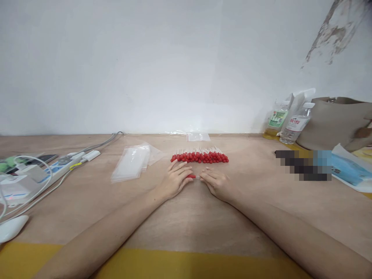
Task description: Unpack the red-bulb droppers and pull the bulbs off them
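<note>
A row of several white sticks with red tips point(199, 156) lies on the wooden table point(186, 217), just beyond my hands. My left hand point(176, 179) and my right hand point(214, 182) rest on the table side by side, fingers curled toward each other. Between their fingertips they pinch one red-tipped stick point(192, 176), the left fingers at its red end, the right fingers at its white end. A stack of small clear plastic bags point(132, 162) lies to the left of the row.
Another clear bag point(198, 136) lies by the wall. A power strip with cables and chargers point(55, 167) is at the left, a white mouse point(11, 228) at the near left. Two bottles point(286, 120), a beige bag point(334, 122) and a blue-printed packet point(350, 172) stand at the right.
</note>
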`<state>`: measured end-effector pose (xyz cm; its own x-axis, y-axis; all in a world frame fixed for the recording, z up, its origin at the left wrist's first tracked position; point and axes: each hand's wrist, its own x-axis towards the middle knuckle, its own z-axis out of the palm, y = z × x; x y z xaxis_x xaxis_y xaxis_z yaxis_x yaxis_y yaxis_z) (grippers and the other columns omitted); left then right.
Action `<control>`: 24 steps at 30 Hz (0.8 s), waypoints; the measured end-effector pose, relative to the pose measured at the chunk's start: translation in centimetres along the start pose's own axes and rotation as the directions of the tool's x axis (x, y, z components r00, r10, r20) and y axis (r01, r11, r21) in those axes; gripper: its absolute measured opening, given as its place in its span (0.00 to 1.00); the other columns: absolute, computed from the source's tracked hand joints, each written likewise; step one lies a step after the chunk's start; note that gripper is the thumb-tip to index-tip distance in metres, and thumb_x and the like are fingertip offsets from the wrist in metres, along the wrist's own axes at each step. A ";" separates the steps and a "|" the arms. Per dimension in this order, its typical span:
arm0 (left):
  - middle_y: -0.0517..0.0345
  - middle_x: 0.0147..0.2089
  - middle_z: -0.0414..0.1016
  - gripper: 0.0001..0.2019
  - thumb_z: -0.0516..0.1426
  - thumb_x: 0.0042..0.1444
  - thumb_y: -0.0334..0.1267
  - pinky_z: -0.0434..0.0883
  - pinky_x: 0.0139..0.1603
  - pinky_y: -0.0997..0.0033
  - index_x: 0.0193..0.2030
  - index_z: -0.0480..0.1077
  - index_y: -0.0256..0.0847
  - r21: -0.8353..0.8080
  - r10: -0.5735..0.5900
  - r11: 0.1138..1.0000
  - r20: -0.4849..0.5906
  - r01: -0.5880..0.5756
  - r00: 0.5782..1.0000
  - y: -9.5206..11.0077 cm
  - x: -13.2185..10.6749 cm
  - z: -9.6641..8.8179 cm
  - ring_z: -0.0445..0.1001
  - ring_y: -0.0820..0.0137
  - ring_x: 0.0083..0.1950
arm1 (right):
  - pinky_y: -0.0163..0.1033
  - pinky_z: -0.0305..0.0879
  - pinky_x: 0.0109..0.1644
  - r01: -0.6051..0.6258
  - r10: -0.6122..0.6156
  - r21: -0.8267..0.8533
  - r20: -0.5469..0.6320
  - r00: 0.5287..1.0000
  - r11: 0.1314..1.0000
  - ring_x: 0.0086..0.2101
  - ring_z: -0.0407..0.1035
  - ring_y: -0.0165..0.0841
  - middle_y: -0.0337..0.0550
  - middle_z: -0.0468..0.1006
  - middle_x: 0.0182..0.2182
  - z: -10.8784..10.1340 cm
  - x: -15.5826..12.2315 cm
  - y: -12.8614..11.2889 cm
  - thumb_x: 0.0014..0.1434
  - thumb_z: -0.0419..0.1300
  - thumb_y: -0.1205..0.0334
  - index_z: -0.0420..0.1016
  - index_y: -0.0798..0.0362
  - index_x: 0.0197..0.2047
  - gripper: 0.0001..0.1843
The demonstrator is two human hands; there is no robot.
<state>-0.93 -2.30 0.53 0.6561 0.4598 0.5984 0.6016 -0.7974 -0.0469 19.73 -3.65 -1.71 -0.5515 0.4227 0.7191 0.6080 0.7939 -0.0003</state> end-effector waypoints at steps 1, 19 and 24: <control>0.58 0.48 0.73 0.11 0.49 0.59 0.41 0.51 0.61 0.57 0.42 0.68 0.42 -0.004 -0.006 1.000 0.004 0.006 1.000 -0.1 -0.1 0.1 0.64 0.67 0.56 | 0.42 0.62 0.54 -0.017 0.017 0.007 -0.013 1.000 1.000 0.41 0.69 0.32 0.44 0.76 0.37 0.1 0.0 0.1 0.59 0.49 0.66 0.69 0.53 0.41 0.10; 0.59 0.44 0.73 0.14 0.42 0.62 0.39 0.43 0.63 0.57 0.43 0.67 0.43 -0.118 0.037 0.993 0.292 -0.002 0.956 0.5 0.0 -1.6 0.59 0.70 0.59 | 0.39 0.63 0.53 0.122 -0.122 0.016 0.025 0.992 0.992 0.44 0.69 0.31 0.47 0.77 0.36 -0.3 0.5 -0.5 0.60 0.48 0.68 0.69 0.55 0.37 0.09; 0.60 0.46 0.72 0.14 0.42 0.62 0.39 0.45 0.63 0.56 0.44 0.66 0.45 -0.173 0.007 0.984 0.310 0.050 0.951 0.5 -0.3 -1.6 0.60 0.70 0.59 | 0.41 0.64 0.54 0.121 -0.119 -0.033 0.043 0.992 0.992 0.44 0.69 0.32 0.48 0.76 0.37 -0.3 0.4 -0.5 0.60 0.46 0.68 0.70 0.55 0.39 0.12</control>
<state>-1.57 -3.43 1.67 0.7692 0.5530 0.3202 0.5453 -0.8293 0.1222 19.38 -4.03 -1.26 -0.6443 0.3435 0.6833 0.5557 0.8241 0.1097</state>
